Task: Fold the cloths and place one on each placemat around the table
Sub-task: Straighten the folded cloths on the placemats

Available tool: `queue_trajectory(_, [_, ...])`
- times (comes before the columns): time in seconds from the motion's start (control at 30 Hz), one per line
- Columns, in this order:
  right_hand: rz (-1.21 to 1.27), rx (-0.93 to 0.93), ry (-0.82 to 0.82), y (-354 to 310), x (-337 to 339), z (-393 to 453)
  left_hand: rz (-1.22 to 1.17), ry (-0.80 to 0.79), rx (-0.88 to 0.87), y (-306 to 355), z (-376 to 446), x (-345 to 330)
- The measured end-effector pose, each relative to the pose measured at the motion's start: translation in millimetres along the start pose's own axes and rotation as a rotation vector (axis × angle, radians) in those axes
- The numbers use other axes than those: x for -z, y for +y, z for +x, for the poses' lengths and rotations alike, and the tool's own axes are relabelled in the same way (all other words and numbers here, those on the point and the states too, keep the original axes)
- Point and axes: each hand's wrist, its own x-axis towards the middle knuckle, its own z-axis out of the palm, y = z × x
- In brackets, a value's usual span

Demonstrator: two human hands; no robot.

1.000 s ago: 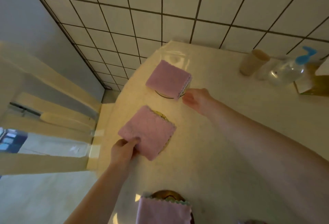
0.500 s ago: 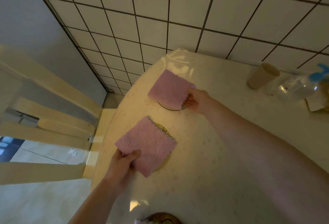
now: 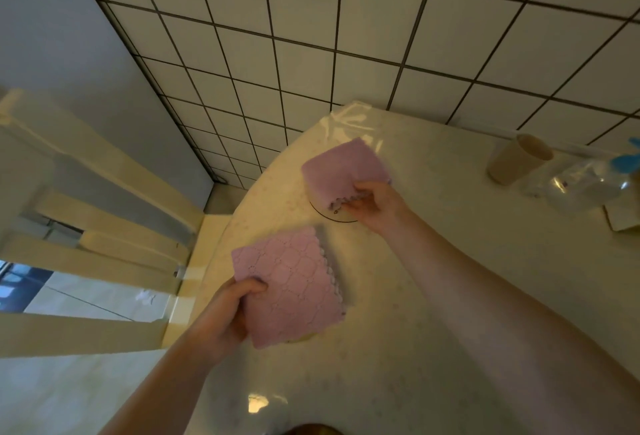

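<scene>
While both folded pink scalloped-edge cloths point(image 3: 289, 287) were in my grasp, I judged the placing step to be under way. My left hand point(image 3: 227, 313) pinched the near cloth's corner between thumb and fingers, holding it over a yellowish placemat point(image 3: 300, 336) that showed only as a sliver beneath. My right hand point(image 3: 372, 201) gripped the scalloped edge of the far pink folded cloth point(image 3: 341, 168), lifted above a round dark-rimmed placemat point(image 3: 334, 216) on the cream table point(image 3: 433, 296). Next, I reckoned, each cloth needed lowering flat and centred before release. How much of either mat lay covered I could not tell. A beige cup point(image 3: 517, 163) and a clear spray bottle point(image 3: 578, 182) stood well apart, the bottle cut off at the edge.
</scene>
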Motion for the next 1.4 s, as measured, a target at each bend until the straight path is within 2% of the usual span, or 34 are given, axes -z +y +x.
queue_trajectory(0.07, [0.113,0.003,-0.01,12,2,-1,0.099,-0.042,0.042,6,6,-1])
queue_trajectory(0.23, [-0.039,-0.118,0.045,29,19,-7,0.386,0.007,0.076,11,25,5])
queue_trajectory(0.5, [-0.244,0.084,0.179,-10,35,9,0.431,-0.038,0.059,16,31,18])
queue_trajectory(0.67, [-0.39,-0.001,0.096,-14,27,10,0.456,-0.073,0.038,19,35,23])
queue_trajectory(0.83, [-0.305,-0.056,0.046,-1,27,13,0.443,-0.07,0.027,17,38,26])
queue_trajectory(1.1, [-0.664,-0.047,0.052,3,37,3,0.426,0.01,0.008,10,33,24])
queue_trajectory(1.27, [-0.816,-0.015,0.174,1,44,-5,0.59,0.073,-0.113,5,33,21])
queue_trajectory(1.4, [-0.898,-0.002,0.243,3,48,-19,0.68,0.086,-0.137,4,37,19])
